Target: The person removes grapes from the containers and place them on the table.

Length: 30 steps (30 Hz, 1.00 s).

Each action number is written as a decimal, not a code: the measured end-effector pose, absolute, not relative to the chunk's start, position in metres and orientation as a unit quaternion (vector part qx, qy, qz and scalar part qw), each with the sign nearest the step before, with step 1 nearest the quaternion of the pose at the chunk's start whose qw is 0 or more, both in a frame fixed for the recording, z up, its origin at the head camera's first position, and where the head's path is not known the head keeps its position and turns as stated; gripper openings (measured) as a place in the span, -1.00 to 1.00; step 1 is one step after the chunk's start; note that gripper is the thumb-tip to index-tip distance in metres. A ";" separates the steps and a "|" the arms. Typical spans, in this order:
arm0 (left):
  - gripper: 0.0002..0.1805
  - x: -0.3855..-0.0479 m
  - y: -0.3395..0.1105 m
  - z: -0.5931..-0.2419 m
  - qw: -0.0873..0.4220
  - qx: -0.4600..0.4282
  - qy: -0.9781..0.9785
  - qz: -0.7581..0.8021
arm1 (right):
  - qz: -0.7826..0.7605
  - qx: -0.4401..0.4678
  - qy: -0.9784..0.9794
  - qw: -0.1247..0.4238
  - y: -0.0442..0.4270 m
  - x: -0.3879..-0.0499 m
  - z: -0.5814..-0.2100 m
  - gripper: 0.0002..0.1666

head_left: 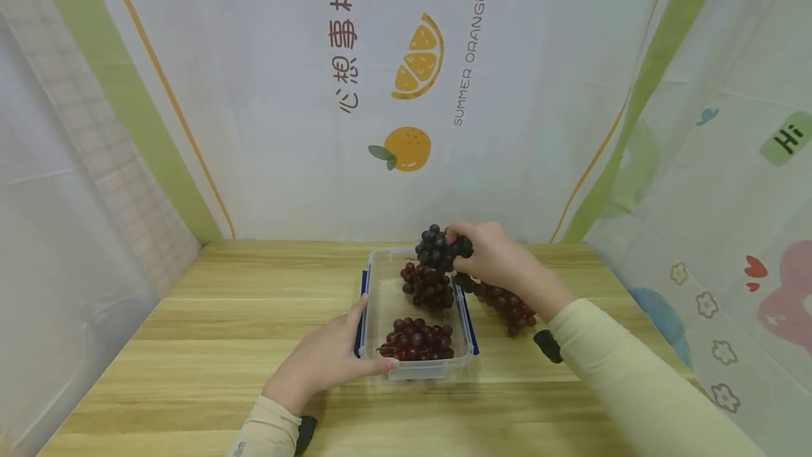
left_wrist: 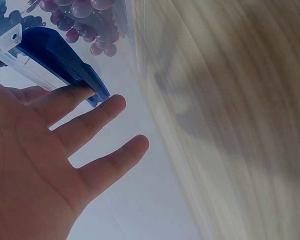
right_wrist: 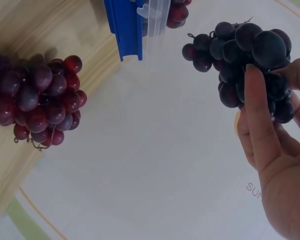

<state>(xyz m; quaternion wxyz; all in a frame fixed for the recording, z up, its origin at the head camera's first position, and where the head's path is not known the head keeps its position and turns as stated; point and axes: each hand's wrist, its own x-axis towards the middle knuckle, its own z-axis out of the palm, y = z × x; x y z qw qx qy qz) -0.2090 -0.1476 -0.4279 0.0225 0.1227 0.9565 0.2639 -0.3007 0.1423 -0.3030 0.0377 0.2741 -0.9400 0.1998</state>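
A clear plastic container (head_left: pixel 417 372) with blue side latches stands on the table. My left hand (head_left: pixel 326 355) steadies it, thumb on the front rim. In the left wrist view, the straight fingers of that hand (left_wrist: pixel 55 150) touch a blue latch (left_wrist: pixel 62 55). Above the container's back right corner, my right hand (head_left: pixel 491 254) grips a bunch of dark grapes (head_left: pixel 433 248). The right wrist view shows this bunch (right_wrist: pixel 262 47) between thumb and fingers. Two reddish bunches lie inside, one toward the back (head_left: pixel 426 286) and one at the front (head_left: pixel 415 339).
Outside the container, on its right, another bunch of red grapes (head_left: pixel 507 307) lies on the wooden table (head_left: pixel 241 316), partly below my right forearm. A white curtain (head_left: pixel 285 182) printed with oranges hangs behind the table, with more printed cloth (head_left: pixel 685 182) on the right.
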 end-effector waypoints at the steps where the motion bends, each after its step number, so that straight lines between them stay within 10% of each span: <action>1: 0.49 -0.209 -0.148 -0.428 0.022 0.123 0.957 0.263 | 0.201 0.274 -0.940 0.040 0.144 -0.301 -0.302 -0.65; 30: 0.51 -0.211 -0.148 -0.431 0.015 0.124 0.958 0.257 | 0.202 0.214 -0.954 0.063 0.199 -0.305 -0.298 -0.65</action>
